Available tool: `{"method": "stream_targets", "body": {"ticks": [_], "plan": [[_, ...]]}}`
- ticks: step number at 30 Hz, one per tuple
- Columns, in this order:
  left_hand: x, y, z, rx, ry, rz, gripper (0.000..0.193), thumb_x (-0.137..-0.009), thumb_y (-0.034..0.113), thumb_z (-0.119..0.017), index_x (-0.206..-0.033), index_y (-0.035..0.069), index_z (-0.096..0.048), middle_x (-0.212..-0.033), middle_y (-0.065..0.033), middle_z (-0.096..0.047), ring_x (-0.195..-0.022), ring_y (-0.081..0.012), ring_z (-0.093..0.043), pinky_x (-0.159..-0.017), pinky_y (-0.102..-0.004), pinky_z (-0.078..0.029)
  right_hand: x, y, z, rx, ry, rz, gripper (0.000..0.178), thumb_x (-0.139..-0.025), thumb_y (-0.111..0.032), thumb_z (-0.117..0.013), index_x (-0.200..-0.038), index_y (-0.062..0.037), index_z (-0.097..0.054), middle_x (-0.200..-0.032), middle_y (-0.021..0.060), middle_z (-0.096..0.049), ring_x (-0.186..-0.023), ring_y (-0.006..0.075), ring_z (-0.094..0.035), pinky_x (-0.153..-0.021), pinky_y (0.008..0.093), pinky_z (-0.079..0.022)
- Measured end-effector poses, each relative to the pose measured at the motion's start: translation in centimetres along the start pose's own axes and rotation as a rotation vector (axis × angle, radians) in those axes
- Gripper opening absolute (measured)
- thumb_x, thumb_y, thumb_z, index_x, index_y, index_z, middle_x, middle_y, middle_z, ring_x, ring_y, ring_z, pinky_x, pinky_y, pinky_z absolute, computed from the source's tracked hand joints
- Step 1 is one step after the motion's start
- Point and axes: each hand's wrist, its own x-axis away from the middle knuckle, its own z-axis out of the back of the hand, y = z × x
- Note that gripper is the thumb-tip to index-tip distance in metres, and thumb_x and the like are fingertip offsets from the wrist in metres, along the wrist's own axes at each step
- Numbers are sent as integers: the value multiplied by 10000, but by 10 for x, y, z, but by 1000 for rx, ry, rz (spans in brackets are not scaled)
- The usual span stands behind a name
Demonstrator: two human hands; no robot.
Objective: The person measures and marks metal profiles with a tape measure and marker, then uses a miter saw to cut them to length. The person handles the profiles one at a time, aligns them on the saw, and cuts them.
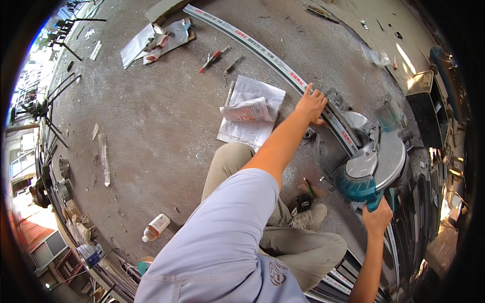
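Observation:
A teal and grey miter saw (386, 159) stands on the floor to my right. My right hand (378, 217) is wrapped round its teal handle, with the saw head low over the work. A long metal profile (268, 55), covered in printed film, runs from the far middle into the saw under its head. My left hand (312, 104) lies over the profile just short of the saw, fingers bent across its top and pressing it against the saw's base. The blade and the spot where it meets the profile are hidden by the guard.
Papers (250, 111) lie by my knee, with a red marker (209, 61) farther off. A bottle (156, 227) lies to my left. A black tape measure (303, 203) sits by my shoe. Dark profiles (414, 212) are stacked at the right, near a black box (428, 101).

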Motion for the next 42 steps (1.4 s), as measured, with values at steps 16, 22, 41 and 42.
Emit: {"method": "stream_targets", "body": {"ticks": [16, 22, 41, 42], "plan": [[-8, 15, 31, 106, -199, 141, 1273, -637, 998, -574, -1517, 81, -507, -1508, -119, -529, -1498, -327, -364, -1262, -681, 15, 3, -3, -2, 10, 3, -37, 393, -670, -166, -814, -984, -7, -640, -920, 243, -689, -873, 482, -670, -782, 536, -547], [-5, 28, 50, 107, -253, 268, 1201, -662, 924, -662, -1536, 115, -508, -1573, -122, -470, -1538, -347, -298, -1238, -727, -15, 3, -12, 0, -12, 23, -32, 368, -681, -162, -798, -976, -7, -642, -916, 247, -687, -871, 485, -666, -779, 540, -543], [-13, 62, 56, 57, -200, 420, 1152, -653, 745, -840, -1536, 86, -500, -1611, -97, -408, -1570, -368, -219, -1221, -732, -167, 35, -9, -68, 34, 129, -36, 335, -680, -167, -840, -910, -37, -635, -910, 192, -695, -841, 435, -693, -769, 511, -573], [-13, 62, 55, 57, -205, 422, 1155, -652, 744, -841, -1536, 84, -499, -1609, -94, -409, -1570, -366, -220, -1222, -728, -173, 36, -10, -69, 29, 143, -24, 342, -678, -166, -841, -916, -37, -632, -912, 190, -692, -838, 432, -692, -768, 509, -573]]}}
